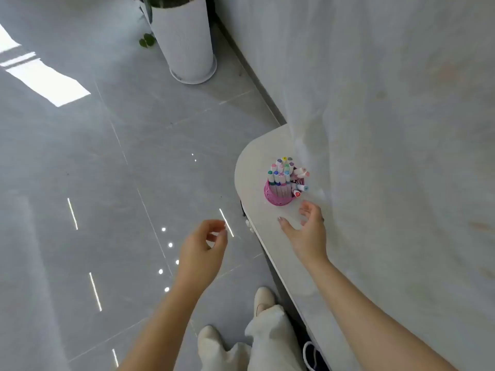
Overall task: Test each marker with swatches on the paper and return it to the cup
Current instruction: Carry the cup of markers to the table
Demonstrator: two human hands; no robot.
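While the right hand (305,231) stretches out over the table (257,162), its fingers are spread and a little bent, and it holds nothing. It is near the pink cup (278,195) but not touching it. The left hand (203,250) hangs over the floor (107,156), off to the side of the table, with its fingers loosely curled, and it holds nothing too.

The cup stands near the round corner of the table. It is stuffed full of markers (281,172) with their colored caps up. A few of them lean out to the side, toward the curtain (388,103).

I think the cup could tip if the hand bumps those leaning markers. It stands close to the table edge, so markers could roll off and drop to the floor. The thin white curtain hangs just beside the cup and could catch on a marker as it comes out.

I see no paper on the part of the table that shows, and the curtain hides the rest.

The table is white and smooth. The floor is shiny gray tile with bright spots of light on it. A tall white plant pot (184,41) stands far back by the wall. The person's pale shoes (263,298) are down by the table.
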